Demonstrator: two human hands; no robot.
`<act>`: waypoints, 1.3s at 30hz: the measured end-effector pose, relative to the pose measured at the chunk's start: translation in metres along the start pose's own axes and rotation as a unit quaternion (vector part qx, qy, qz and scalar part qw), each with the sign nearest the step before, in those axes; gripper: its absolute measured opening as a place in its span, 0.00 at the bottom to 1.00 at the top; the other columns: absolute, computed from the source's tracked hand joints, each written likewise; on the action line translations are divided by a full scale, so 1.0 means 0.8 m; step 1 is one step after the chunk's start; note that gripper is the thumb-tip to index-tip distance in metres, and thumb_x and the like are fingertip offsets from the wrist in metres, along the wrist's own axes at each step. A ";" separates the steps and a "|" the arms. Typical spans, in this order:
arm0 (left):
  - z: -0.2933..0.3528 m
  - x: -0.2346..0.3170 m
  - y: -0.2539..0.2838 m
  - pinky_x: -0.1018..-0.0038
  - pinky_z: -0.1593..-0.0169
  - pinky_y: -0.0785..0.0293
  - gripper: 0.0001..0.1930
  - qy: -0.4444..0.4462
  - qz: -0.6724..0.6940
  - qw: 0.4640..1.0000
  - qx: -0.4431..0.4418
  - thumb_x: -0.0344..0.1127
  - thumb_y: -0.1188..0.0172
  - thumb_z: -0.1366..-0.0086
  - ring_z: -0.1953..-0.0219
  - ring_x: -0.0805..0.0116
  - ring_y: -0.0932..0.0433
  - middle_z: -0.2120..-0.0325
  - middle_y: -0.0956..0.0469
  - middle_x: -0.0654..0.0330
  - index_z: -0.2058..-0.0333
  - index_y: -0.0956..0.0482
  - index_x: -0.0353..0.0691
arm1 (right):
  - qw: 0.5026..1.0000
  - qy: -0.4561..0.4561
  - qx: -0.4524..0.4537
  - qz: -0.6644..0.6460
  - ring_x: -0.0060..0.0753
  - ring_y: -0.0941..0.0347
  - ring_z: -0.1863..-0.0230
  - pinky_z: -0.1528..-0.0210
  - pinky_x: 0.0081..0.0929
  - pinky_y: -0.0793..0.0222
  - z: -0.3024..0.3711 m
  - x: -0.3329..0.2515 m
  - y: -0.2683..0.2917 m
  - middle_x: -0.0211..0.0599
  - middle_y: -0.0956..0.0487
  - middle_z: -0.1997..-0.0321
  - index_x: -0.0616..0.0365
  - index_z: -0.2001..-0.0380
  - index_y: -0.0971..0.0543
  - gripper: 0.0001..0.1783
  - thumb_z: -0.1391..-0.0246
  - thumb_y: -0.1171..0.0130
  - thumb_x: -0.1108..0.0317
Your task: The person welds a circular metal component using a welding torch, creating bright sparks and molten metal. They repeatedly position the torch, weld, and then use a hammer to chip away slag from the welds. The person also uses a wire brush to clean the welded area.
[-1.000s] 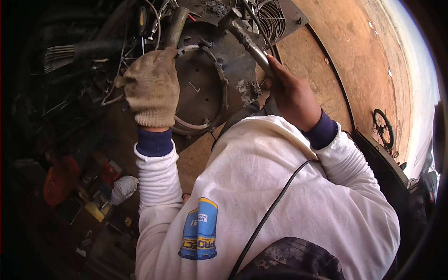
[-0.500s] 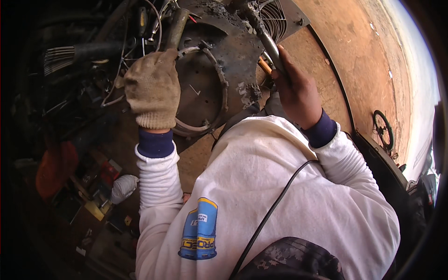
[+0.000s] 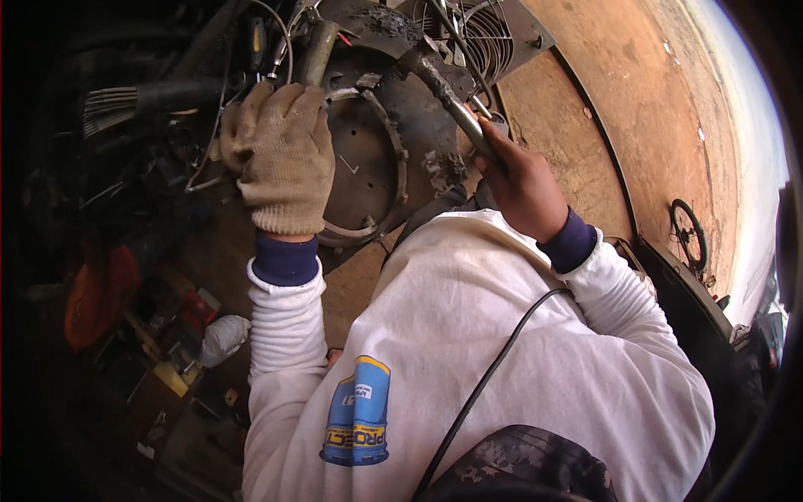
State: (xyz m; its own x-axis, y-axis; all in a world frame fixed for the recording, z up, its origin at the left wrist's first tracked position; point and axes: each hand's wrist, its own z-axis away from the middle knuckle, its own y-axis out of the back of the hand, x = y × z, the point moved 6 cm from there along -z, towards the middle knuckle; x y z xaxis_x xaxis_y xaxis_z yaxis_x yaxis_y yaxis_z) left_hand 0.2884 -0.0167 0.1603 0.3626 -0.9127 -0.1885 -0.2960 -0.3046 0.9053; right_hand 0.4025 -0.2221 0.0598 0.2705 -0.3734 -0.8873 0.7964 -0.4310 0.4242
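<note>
My right hand (image 3: 529,186), bare, is closed round the grey metal handle of a hammer (image 3: 452,102). The hammer's dark head lies at the upper left end of the handle, over a blackened metal plate. My left hand (image 3: 284,159), in a tan knitted glove, is over the left side of a metal ring (image 3: 396,138), hiding that part. Its fingers are loosely bent and somewhat apart; their tips are partly hidden. Just beyond them stands a short metal pipe (image 3: 319,52). The ring lies on a dark round surface (image 3: 355,180) with a few small holes.
A wire coil guard (image 3: 489,38) is at the far edge. At the left are a brush-like bundle of stiff wires (image 3: 109,109), a screwdriver (image 3: 256,38) and cables. An orange object (image 3: 100,297) and a white bundle (image 3: 224,339) lie lower left. A bicycle wheel (image 3: 687,234) is at right.
My left hand has gone from a fist to loosely spread fingers and shifted slightly right. The hammer has come down and left, its head now in sight over the plate. The ring stays put.
</note>
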 end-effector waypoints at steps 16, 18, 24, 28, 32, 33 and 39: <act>-0.058 0.029 -0.101 0.60 0.54 0.26 0.13 -0.079 0.015 0.944 -0.320 0.40 0.36 0.44 0.59 0.58 0.19 0.66 0.16 0.59 0.59 0.18 0.47 | 0.998 0.000 0.005 -0.063 0.53 0.22 0.66 0.61 0.35 0.28 0.014 0.041 0.050 0.58 0.22 0.66 0.65 0.38 0.32 0.28 0.42 0.42 0.73; -0.060 0.022 -0.107 0.60 0.53 0.28 0.13 -0.073 0.031 0.934 -0.347 0.43 0.37 0.42 0.58 0.58 0.19 0.66 0.16 0.59 0.59 0.17 0.49 | 0.997 0.007 0.011 -0.072 0.53 0.22 0.66 0.61 0.35 0.27 0.011 0.052 0.060 0.59 0.22 0.65 0.64 0.38 0.32 0.28 0.42 0.41 0.72; -0.068 0.017 -0.120 0.60 0.54 0.30 0.11 -0.045 0.034 0.919 -0.389 0.47 0.38 0.39 0.58 0.61 0.19 0.69 0.16 0.62 0.62 0.15 0.51 | 0.998 0.010 -0.003 -0.067 0.56 0.22 0.65 0.61 0.38 0.27 -0.008 0.076 0.092 0.60 0.22 0.65 0.63 0.38 0.31 0.28 0.42 0.41 0.72; -0.072 0.020 -0.120 0.59 0.56 0.30 0.10 -0.011 -0.002 0.938 -0.346 0.46 0.41 0.37 0.62 0.60 0.18 0.71 0.16 0.61 0.66 0.16 0.51 | 0.998 0.010 -0.020 -0.060 0.59 0.23 0.65 0.61 0.40 0.28 -0.020 0.088 0.107 0.60 0.22 0.65 0.62 0.38 0.32 0.29 0.42 0.41 0.71; -0.076 0.024 -0.126 0.60 0.61 0.26 0.10 0.066 -0.049 0.922 -0.377 0.41 0.45 0.37 0.64 0.55 0.18 0.72 0.17 0.56 0.63 0.17 0.49 | 0.997 -0.005 -0.052 -0.052 0.60 0.24 0.65 0.61 0.41 0.28 -0.035 0.095 0.117 0.60 0.22 0.66 0.62 0.38 0.32 0.29 0.43 0.40 0.70; -0.080 0.029 -0.124 0.60 0.63 0.26 0.09 0.084 -0.069 0.917 -0.383 0.41 0.45 0.37 0.65 0.55 0.17 0.72 0.17 0.57 0.62 0.18 0.50 | 0.997 -0.010 -0.057 -0.052 0.60 0.24 0.66 0.61 0.42 0.28 -0.039 0.096 0.120 0.60 0.22 0.67 0.62 0.38 0.31 0.29 0.43 0.40 0.70; -0.071 0.026 -0.125 0.61 0.61 0.27 0.10 0.065 -0.018 0.947 -0.315 0.38 0.44 0.38 0.64 0.57 0.17 0.70 0.16 0.57 0.59 0.17 0.51 | 0.996 0.003 -0.055 -0.071 0.57 0.22 0.65 0.59 0.39 0.28 -0.059 0.108 0.132 0.59 0.22 0.66 0.62 0.38 0.31 0.28 0.42 0.41 0.70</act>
State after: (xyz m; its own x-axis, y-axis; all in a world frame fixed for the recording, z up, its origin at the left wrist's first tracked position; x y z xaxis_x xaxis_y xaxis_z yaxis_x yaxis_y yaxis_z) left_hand 0.3758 0.0098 0.0878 0.4808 -0.8509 -0.2117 0.2893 -0.0740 0.9544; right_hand 0.5358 -0.2611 0.0194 0.1538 -0.3097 -0.9383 0.8815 -0.3860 0.2719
